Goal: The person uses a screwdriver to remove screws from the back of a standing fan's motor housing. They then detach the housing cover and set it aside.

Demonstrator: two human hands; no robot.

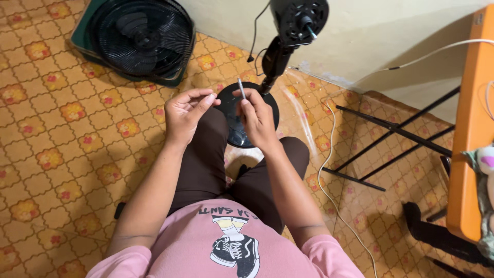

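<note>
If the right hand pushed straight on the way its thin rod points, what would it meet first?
Probably the fan's upright pole: the right hand aims the thin rod up and away toward it. Depth is unclear, so the rod might pass beside it.

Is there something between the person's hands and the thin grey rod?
Nothing visible: the right hand already holds the thin grey metal rod upright in its fingers, and the left hand is just beside it.

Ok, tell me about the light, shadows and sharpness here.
Head view: even indoor light; the fan stand throws a soft shadow on the wall; a pale sheen streaks the floor; both hands, left hand and right hand, look sharp.
</note>
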